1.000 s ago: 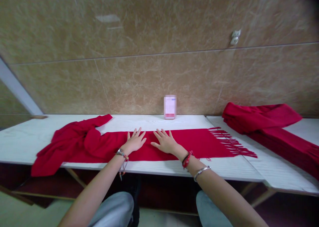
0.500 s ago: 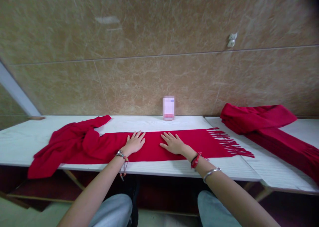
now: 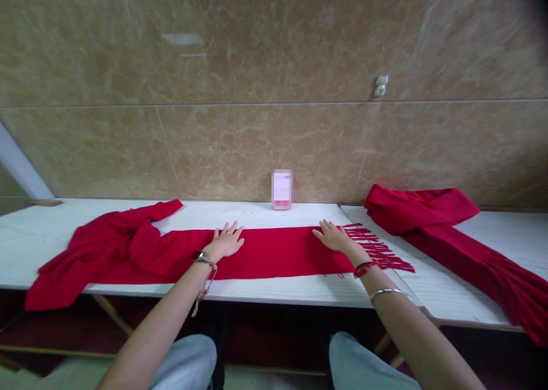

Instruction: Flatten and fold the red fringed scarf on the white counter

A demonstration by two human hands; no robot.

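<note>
A red fringed scarf [image 3: 278,253] lies along the white table, flat through its middle and right part. Its left part is bunched in loose folds, and one corner hangs over the front edge. My left hand [image 3: 225,242] rests flat on the scarf beside the bunched part, fingers spread. Farther right, my right hand [image 3: 334,237] lies palm down on the flat cloth, close to the fringe [image 3: 377,250], its fingers stretched out. Neither hand grips the cloth.
To the right, a second red scarf [image 3: 428,230] lies loosely folded, its fringed end over the front edge. A phone-like upright device [image 3: 281,190], blurred out, leans at the wall. The white table [image 3: 257,292] backs onto a tiled wall with a small white hook-like figure [image 3: 381,85].
My right hand has slid right along the scarf, toward the fringe. My left hand stays at about the same place on the cloth. The view has shifted slightly.
</note>
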